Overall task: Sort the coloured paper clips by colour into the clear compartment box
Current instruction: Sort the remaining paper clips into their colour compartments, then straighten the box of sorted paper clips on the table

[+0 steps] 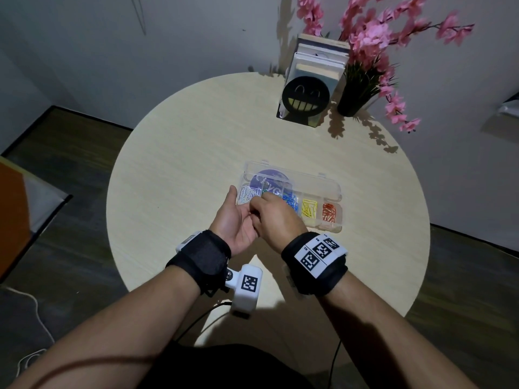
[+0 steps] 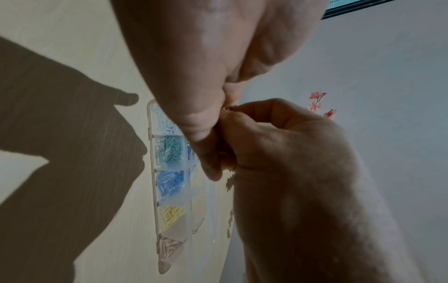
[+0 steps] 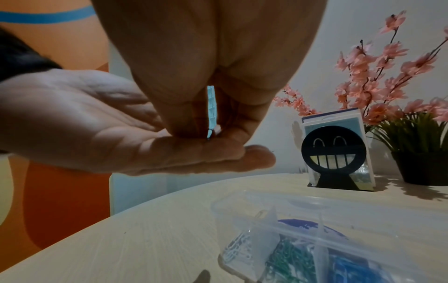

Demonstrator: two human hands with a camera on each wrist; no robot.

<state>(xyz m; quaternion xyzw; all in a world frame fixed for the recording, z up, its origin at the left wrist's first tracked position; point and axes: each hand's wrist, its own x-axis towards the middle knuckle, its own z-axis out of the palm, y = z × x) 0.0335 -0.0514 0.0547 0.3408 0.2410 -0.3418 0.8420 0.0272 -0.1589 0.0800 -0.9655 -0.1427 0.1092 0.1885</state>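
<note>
The clear compartment box point(image 1: 341, 219) lies open mid-table, its lid point(image 1: 311, 179) folded back. Its cells hold white clips point(image 1: 245, 196), blue clips point(image 1: 291, 203), yellow clips point(image 1: 309, 209) and orange clips point(image 1: 329, 212); the green clips point(image 2: 171, 151) sit beside the white ones. My left hand point(image 1: 236, 217) is held palm up, fingers straight, just in front of the box's left end. My right hand point(image 1: 257, 213) reaches down into that palm, and thumb and finger pinch a small dark paper clip point(image 3: 210, 132). Its colour is unclear. The right hand hides the rest of the palm.
A black smiley-face bookend point(image 1: 305, 101) with books and a black pot of pink flowers point(image 1: 354, 100) stand at the table's far right. The round table point(image 1: 174, 169) ends close to my body. An orange seat point(image 1: 14, 209) is at the left.
</note>
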